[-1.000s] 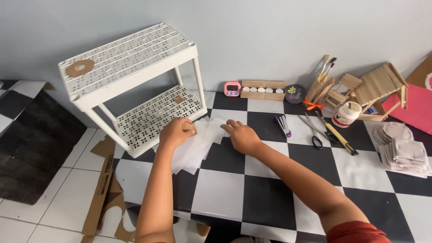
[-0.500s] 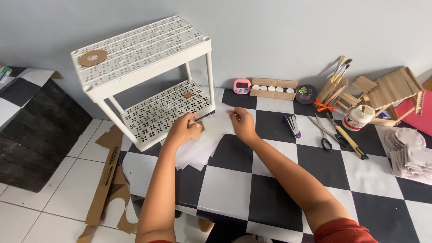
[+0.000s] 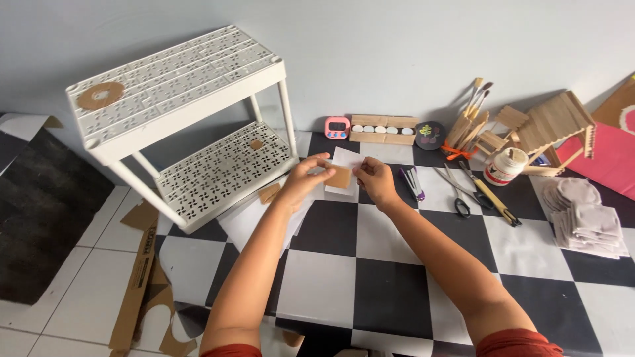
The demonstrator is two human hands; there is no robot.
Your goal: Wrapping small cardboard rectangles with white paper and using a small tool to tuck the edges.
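Head view: small tan cardboard square, flat, backed by white paper. Held above checkered floor mat, just right of white rack. Left hand fingers clamped on square's left edge; right hand fingers clamped on its right edge. Stapler and scissors lie near the right hand.

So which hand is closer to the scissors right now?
Right. The right hand sits just left of the scissors, with a stapler between; the left hand is farther left, across the small cardboard piece.
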